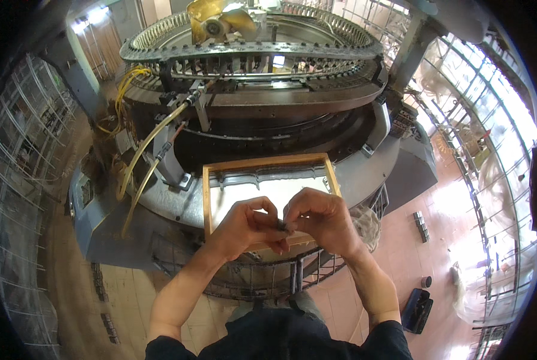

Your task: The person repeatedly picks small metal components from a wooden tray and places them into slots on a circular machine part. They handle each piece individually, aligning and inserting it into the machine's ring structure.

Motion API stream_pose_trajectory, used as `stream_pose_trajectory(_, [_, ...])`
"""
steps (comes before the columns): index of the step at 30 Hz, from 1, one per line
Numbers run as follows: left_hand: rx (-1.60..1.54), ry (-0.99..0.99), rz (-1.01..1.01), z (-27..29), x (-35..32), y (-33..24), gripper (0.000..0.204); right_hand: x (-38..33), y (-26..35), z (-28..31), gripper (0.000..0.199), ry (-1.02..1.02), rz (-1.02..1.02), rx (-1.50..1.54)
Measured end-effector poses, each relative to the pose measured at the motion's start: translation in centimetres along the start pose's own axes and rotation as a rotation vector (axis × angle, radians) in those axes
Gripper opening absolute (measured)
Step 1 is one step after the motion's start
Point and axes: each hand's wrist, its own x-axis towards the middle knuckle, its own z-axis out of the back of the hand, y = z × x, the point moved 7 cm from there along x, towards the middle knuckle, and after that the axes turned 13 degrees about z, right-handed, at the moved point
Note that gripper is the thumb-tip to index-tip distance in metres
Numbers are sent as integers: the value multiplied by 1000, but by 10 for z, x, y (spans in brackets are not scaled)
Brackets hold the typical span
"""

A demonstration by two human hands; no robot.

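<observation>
Both of my hands meet in front of me over a wooden-framed tray (206,198) with a white bottom. A small dark piece (282,225), too small to name, sits between the fingertips. My left hand (247,225) pinches it from the left, fingers curled. From the right, my right hand (319,219) closes thumb and fingers at the piece's other end. Dark, thin strips (262,174) lie along the tray's far side. The tray rests at the front of a large round machine (268,99), and my hands cover part of its near edge.
Yellowish hoses (154,135) rise at the machine's left. A yellow-bladed fan (220,25) sits on top. Below the tray curves a dark metal railing (262,285). An open dark case (417,311) and metal parts (421,227) lie on the right floor. Racks (490,162) stand along the right.
</observation>
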Motion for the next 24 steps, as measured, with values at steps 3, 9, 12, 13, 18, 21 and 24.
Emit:
stream_pose_trajectory(3, [-20,79,-11,-2,-3,-8,20,6,13,-4,18,61,107,-178])
stream_pose_trajectory(9, [24,-125,-107,2,-11,-31,21,23,28,1,17,3,257,-334])
stream_pose_trajectory(12, [12,-201,-146,8,-8,-46,22,25,29,4,20,-117,235,-374])
stream_pose_trajectory(13, [60,-235,-182,8,-7,-52,22,27,35,5,18,-134,301,-417])
stream_pose_trajectory(18, [360,-428,-356,4,3,-92,18,43,41,21,16,-247,323,-471])
stream_pose_trajectory(21, [351,-418,-517,-3,7,-121,18,58,35,38,17,-297,246,-370])
stream_pose_trajectory(24, [517,-499,-657,-7,8,-151,17,82,34,53,19,-255,228,-403])
